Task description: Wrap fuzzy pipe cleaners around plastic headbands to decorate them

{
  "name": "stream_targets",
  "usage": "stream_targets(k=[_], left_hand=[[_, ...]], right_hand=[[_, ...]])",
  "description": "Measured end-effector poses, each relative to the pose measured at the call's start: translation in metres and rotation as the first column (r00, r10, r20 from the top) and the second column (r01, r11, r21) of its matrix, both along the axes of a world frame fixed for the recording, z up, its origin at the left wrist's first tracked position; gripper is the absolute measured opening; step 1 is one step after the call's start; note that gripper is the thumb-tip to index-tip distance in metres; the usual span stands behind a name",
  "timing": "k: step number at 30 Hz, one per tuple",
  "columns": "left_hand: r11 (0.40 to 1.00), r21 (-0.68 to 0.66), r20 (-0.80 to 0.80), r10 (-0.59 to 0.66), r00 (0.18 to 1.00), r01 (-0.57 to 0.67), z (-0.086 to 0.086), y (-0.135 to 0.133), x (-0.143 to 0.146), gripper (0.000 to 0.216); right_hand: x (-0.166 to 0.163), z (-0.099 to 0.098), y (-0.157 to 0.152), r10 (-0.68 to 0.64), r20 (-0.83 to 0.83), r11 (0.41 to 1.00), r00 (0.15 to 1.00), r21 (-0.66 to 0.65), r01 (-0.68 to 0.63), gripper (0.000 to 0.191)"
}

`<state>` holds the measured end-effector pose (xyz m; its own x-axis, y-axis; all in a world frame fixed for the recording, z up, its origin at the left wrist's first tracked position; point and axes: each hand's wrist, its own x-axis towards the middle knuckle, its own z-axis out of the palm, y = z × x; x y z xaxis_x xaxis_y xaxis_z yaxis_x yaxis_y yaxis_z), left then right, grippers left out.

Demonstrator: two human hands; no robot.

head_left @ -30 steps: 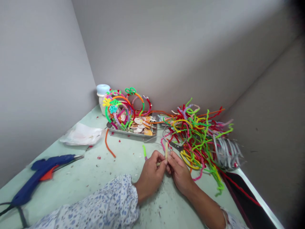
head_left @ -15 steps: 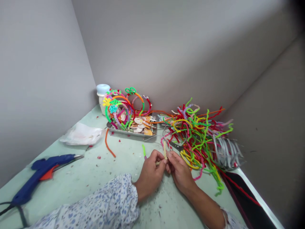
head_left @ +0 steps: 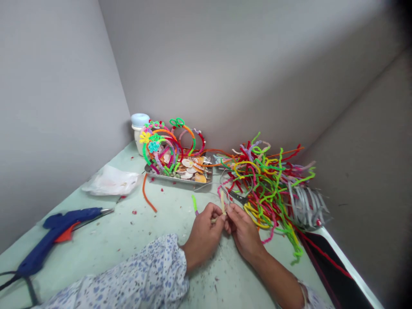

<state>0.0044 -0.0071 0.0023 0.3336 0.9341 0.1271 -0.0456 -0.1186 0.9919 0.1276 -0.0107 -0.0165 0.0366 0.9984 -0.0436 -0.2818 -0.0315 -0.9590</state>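
Observation:
My left hand (head_left: 206, 234) and my right hand (head_left: 244, 231) meet at the middle of the table, fingertips pinched together. Between them is a pale yellow pipe cleaner (head_left: 222, 201), one end sticking up and another part showing under my left thumb. The fingers cover where it bends or joins. A bright green pipe cleaner end (head_left: 194, 202), turning purple lower down, pokes out behind my left hand. Just beyond the fingertips, thin grey loops (head_left: 229, 193) curve beside black-handled scissors (head_left: 238, 197), partly buried in the pile.
Colourful pipe cleaners (head_left: 267, 184) lie heaped at right, by a bundle of grey hoops (head_left: 307, 206). Decorated headbands (head_left: 161, 150) rest on a metal tray (head_left: 180, 179) of shells. At left are a blue glue gun (head_left: 41, 240), a plastic bag (head_left: 112, 181), and a lidded jar (head_left: 139, 133) behind.
Almost nothing differs: both hands keep the same pinch on the pale yellow pipe cleaner. The view has shifted very slightly.

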Motion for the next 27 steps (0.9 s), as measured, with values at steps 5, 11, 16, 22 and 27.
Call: stream_targets(k=[5,11,16,22,27], left_hand=[[1.000,0.016,0.021,-0.007,1.000,0.006,0.0004,0.0009,-0.0001,0.014],[1.000,0.022,0.015,0.011,1.000,-0.012,0.0016,0.0007,-0.0009,0.014],[1.000,0.012,0.005,0.021,1.000,-0.021,0.0019,0.0002,-0.0010,0.014],[0.997,-0.003,-0.021,0.076,0.997,-0.076,0.0026,0.0017,-0.0012,0.014],[0.990,0.026,-0.090,0.141,0.986,-0.139,0.0049,0.0021,-0.0024,0.013]], right_hand=[[0.0003,0.0022,0.0002,-0.010,-0.020,1.000,1.000,-0.010,0.009,0.028],[0.0011,0.0006,0.0002,-0.018,0.018,1.000,1.000,-0.001,0.018,0.028],[0.0017,-0.0017,0.0007,-0.009,0.037,1.000,0.999,0.000,0.009,0.028],[0.0004,-0.0020,-0.0002,-0.035,0.057,0.999,0.998,0.003,0.035,0.028],[0.0013,0.0029,-0.0041,-0.157,0.150,0.987,0.976,0.047,0.152,0.021]])
